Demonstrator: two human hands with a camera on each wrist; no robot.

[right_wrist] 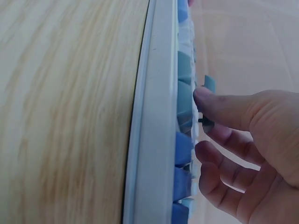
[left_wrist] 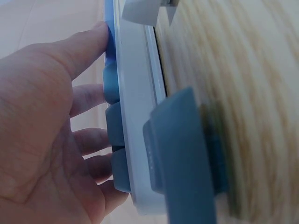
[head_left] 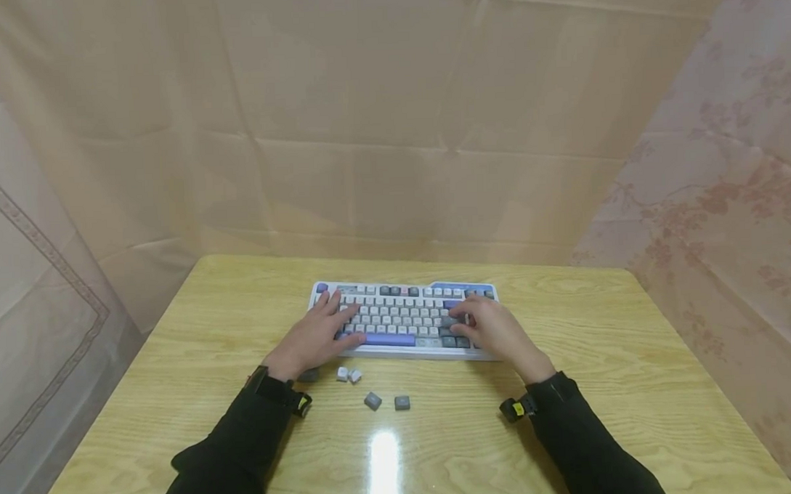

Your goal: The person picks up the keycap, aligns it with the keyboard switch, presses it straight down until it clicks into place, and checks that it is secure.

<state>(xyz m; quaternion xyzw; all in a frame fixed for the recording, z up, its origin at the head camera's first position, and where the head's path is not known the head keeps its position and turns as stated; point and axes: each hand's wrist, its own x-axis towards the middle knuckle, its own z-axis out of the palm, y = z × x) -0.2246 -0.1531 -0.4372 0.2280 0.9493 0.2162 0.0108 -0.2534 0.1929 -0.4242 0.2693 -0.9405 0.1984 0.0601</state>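
Note:
A white keyboard [head_left: 399, 352] with white, grey and purple keys lies on the wooden table. My left hand [head_left: 316, 333] rests spread over its left end, thumb [left_wrist: 88, 46] at the purple space bar [head_left: 388, 339]. Over the right end, my right hand [head_left: 499, 334] pinches a loose grey keycap [right_wrist: 210, 84] between thumb and fingers. That keycap stands on edge just above the keys, its stem showing underneath in the right wrist view. The other right fingers are curled beside the blue arrow-side keys [right_wrist: 182, 149].
Two white keycaps [head_left: 342, 374] lie side by side in front of the keyboard. Nearer me are a tilted grey keycap [head_left: 372, 401] and another grey one [head_left: 402, 403]. A wider dark grey keycap [head_left: 310, 376] sits by my left wrist. Beige cloth [head_left: 393, 167] hangs behind the table.

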